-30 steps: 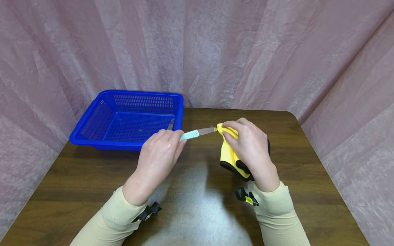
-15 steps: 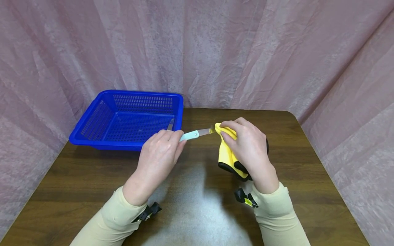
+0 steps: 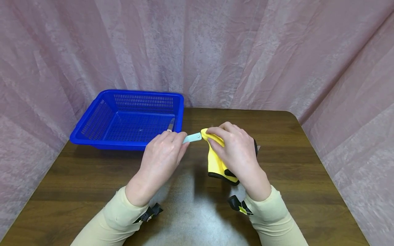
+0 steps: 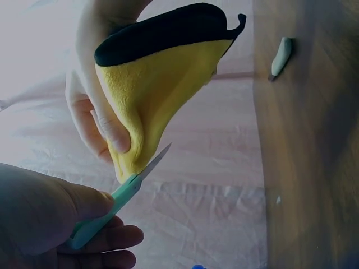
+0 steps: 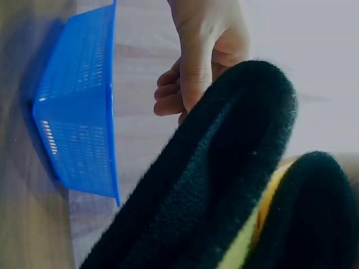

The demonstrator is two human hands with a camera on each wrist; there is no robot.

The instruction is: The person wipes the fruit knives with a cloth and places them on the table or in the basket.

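My L hand (image 3: 161,150) grips a mint-handled knife (image 3: 193,137), prob. by the handle to spare my fingers the blade (image 4: 156,161); my R hand (image 3: 237,147) pinches a yellow cloth (image 3: 217,160) w/ black trim where handle meets blade, its folds likely a guard. Knife's btwn my hands, above the table (image 3: 307,191), near the blue basket (image 3: 104,142).

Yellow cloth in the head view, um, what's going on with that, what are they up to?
A person is holding a small knife by its mint-green handle in the left hand. Their right hand pinches a yellow cloth with black edging against the blade, right by the handle, so it looks like wiping. The blue basket stands to the left on the table, with another blade showing inside it.
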